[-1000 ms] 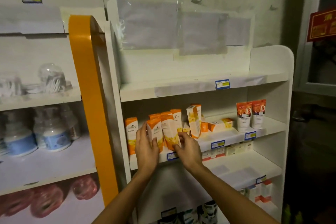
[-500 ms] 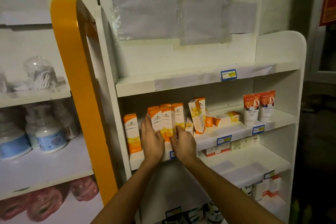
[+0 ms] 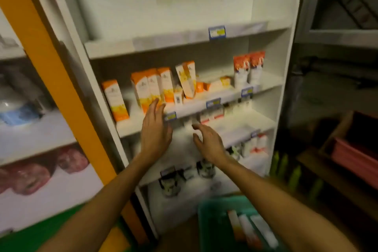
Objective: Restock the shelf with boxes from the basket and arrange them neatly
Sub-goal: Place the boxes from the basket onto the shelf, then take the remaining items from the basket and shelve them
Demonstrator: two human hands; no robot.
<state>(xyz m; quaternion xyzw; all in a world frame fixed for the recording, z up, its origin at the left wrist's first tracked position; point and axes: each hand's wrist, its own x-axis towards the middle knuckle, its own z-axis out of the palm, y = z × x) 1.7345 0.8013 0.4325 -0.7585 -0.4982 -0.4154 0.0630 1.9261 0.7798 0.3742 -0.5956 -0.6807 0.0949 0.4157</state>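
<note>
**Hands come off the boxes, basket swings into view**

Both hands have left the orange boxes they were squaring up half a second ago and dropped toward the lower middle of the frame, while the view has tipped down far enough to show the basket. The left hand [image 3: 156, 132] hovers with fingers straight and together, its fingertips [image 3: 157, 102] level with the foot of the box row and overlapping it in the picture, though blur hides whether they touch. The right hand [image 3: 208, 141] hangs lower and to the right, fingers spread and relaxed, grasping nothing.

Just above them, in the centre of the frame, the upright orange boxes [image 3: 152, 87] stand side by side on the middle shelf [image 3: 194, 106]. One lone box [image 3: 115, 100] stands apart to their left, a leaning box [image 3: 187, 80] tilts at their right, and a flat box [image 3: 219, 84] lies beyond that. Two orange-and-white tubes [image 3: 248, 69] stand at the shelf's right end.

At the bottom right of the frame the green basket [image 3: 206, 213] holds several pale boxes or tubes [image 3: 249, 229], too blurred to tell apart.

My reading is that the straightening step is finished for this group and the fetching step is beginning. The next move calls for reaching down to the basket, taking one item and carrying it up to the gap between the lone box and the row. The leaning box and the flat one look like they need setting upright too.
</note>
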